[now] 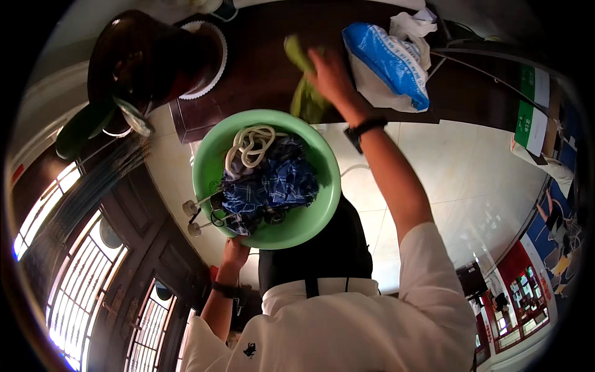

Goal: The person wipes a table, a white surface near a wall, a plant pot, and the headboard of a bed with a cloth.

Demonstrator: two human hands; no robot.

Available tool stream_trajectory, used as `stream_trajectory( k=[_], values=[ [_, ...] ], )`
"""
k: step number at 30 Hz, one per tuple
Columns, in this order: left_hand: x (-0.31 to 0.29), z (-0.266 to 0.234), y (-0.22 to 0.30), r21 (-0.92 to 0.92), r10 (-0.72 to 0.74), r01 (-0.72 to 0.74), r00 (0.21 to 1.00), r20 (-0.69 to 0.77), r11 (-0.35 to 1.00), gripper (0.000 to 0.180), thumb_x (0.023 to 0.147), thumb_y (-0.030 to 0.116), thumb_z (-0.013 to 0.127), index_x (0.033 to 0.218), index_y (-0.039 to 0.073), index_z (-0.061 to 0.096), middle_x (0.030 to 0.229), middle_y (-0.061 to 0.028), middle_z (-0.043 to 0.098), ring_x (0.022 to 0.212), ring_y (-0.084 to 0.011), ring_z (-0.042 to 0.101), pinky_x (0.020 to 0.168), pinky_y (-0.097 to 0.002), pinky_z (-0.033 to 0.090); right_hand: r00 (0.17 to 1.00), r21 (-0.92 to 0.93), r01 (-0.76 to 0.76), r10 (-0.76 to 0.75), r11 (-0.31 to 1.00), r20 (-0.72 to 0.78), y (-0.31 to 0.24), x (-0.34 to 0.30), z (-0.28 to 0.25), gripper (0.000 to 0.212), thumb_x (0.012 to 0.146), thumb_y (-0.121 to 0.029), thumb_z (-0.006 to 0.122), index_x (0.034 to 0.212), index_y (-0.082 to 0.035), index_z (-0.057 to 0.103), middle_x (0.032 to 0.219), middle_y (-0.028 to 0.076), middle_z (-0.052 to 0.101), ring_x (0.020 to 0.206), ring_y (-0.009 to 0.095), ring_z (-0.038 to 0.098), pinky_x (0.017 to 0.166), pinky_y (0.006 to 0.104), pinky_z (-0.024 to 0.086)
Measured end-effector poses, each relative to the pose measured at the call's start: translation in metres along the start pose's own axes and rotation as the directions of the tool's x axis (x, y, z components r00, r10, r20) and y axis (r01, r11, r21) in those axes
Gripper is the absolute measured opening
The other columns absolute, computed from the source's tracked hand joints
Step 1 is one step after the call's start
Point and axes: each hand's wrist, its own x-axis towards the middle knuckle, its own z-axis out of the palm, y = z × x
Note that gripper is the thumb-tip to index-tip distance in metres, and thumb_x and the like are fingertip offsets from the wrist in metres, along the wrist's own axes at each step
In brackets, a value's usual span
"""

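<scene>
My left hand (235, 252) grips the near rim of a round green basin (330, 180), held in front of my body. Inside the basin lie a crumpled blue plaid cloth (273, 186) and a looped cream-coloured cord (251, 149). Two thin metal rods with grey ends (193, 218) stick out over its left rim. Past the basin, my right hand (328, 73) reaches forward to a dark table and is closed on a yellow-green cloth (310, 102). The cloth hangs down over the table's near edge.
A dark wood table (266, 74) spans the far side. On it, a blue and white plastic bag (390, 65) sits right of my hand, and a dark brown vessel (142, 62) stands at the left. Dark doors (149, 217) line the left; pale tiles (427, 161) cover the floor.
</scene>
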Motion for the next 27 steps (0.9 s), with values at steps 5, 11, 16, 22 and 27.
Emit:
stream_trajectory(
  k=[5,11,16,22,27],
  values=[
    [-0.009,-0.024,-0.043,0.884,0.177,-0.235,0.968,0.176,0.403,0.025,0.084,0.005,0.060,0.108,0.003,0.068,0.120,-0.0174,0.063,0.114,-0.0330,0.058,0.095,-0.0408,0.046,0.985,-0.106,-0.056,0.037,0.993,-0.169,0.072,0.061,0.046,0.050,0.086,-0.037,0.066,0.126,-0.008,0.057,0.123,0.026,0.049,0.113,0.042,0.049,0.091,0.0470,0.046],
    [-0.018,0.016,-0.047,-0.498,-0.074,-0.019,0.983,-0.166,0.867,0.047,0.088,0.005,0.058,0.134,0.003,0.048,0.132,-0.0096,0.055,0.117,-0.0272,0.056,0.098,-0.0402,0.048,0.954,-0.103,0.301,-0.301,0.948,0.012,0.024,0.051,0.112,0.060,0.074,-0.045,0.072,0.126,-0.018,0.061,0.134,0.024,0.046,0.131,0.042,0.038,0.101,0.0512,0.039],
    [-0.023,0.006,-0.071,-0.550,-0.172,-0.003,0.948,-0.267,0.835,0.044,0.086,-0.002,0.056,0.130,0.001,0.050,0.128,-0.0107,0.057,0.115,-0.0271,0.057,0.093,-0.0396,0.051,0.788,0.114,0.562,-0.573,0.819,0.227,-0.025,-0.016,0.172,0.057,0.073,-0.026,0.066,0.129,-0.017,0.060,0.137,0.012,0.050,0.132,0.033,0.043,0.109,0.0441,0.037],
    [-0.021,-0.002,-0.076,-0.611,-0.210,-0.054,0.912,-0.353,0.790,0.047,0.081,-0.005,0.053,0.128,-0.001,0.051,0.127,-0.0121,0.058,0.112,-0.0281,0.059,0.094,-0.0380,0.050,0.900,0.104,0.128,-0.160,0.986,0.405,0.039,0.028,0.150,0.065,0.080,-0.013,0.063,0.141,-0.028,0.045,0.133,0.016,0.053,0.116,0.034,0.055,0.091,0.0422,0.052],
    [-0.017,-0.025,-0.086,-0.630,-0.126,-0.010,0.977,-0.172,0.777,0.048,0.082,-0.004,0.054,0.130,0.000,0.050,0.128,-0.0118,0.057,0.115,-0.0266,0.057,0.095,-0.0372,0.050,0.976,-0.273,0.186,-0.210,0.944,-0.061,0.087,0.064,0.102,0.058,0.079,-0.014,0.067,0.134,-0.024,0.054,0.140,0.017,0.047,0.120,0.036,0.052,0.097,0.0418,0.048]
  ],
)
